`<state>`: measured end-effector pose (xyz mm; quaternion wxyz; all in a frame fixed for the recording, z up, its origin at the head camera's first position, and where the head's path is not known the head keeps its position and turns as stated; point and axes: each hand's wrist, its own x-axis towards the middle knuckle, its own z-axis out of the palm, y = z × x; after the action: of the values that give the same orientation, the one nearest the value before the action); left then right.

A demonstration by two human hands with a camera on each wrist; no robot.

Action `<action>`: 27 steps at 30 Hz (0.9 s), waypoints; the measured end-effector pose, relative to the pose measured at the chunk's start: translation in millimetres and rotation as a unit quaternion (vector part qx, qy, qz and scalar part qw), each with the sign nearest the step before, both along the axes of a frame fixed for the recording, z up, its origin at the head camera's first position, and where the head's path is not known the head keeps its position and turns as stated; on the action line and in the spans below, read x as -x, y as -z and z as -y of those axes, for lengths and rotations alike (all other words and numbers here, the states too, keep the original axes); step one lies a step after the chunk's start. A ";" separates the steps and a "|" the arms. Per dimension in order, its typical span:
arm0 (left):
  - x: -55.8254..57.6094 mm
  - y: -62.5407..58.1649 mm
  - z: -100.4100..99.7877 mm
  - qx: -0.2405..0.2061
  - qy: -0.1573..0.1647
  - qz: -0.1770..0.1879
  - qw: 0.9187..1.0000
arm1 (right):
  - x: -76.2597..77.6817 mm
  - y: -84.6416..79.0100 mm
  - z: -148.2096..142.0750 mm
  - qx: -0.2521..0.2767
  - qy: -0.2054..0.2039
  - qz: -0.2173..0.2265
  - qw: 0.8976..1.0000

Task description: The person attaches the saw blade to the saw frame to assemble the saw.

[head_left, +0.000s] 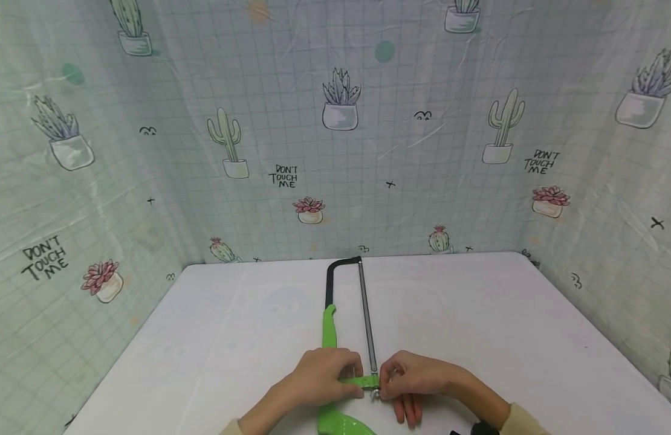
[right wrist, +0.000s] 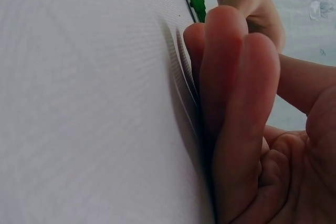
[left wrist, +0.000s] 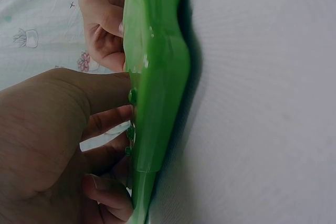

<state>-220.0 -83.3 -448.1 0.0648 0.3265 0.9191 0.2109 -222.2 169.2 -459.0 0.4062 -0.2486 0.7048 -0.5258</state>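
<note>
The hacksaw point(head_left: 329, 329) lies at lower centre of the head view, its blade point(head_left: 368, 320) reaching both ends, so fitting seems done; tightening of the wing nut point(head_left: 375, 394) perhaps remains. The left hand point(head_left: 326, 376) pinches the green bracket point(head_left: 367, 382); the right hand point(head_left: 417, 377) bends beside the nut, its grip unclear.

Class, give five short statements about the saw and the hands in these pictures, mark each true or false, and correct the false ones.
1. The left hand holds a green part of the saw. True.
2. The saw's handle is red. False: the handle is green.
3. The right hand is at the saw's far end. False: the right hand is at the near end, by a small metal piece.
4. The saw's far end is black. True.
5. The table is dark brown. False: the table is white.
</note>
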 end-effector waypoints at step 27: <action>-0.3 0.9 0.1 0.002 -0.005 -0.002 1.000 | -0.5 -0.2 0.2 0.001 -0.002 -0.005 1.000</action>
<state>-219.6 -83.4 -449.0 0.0624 0.3218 0.9215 0.2085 -221.7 169.1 -458.8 0.4035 -0.2535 0.7056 -0.5245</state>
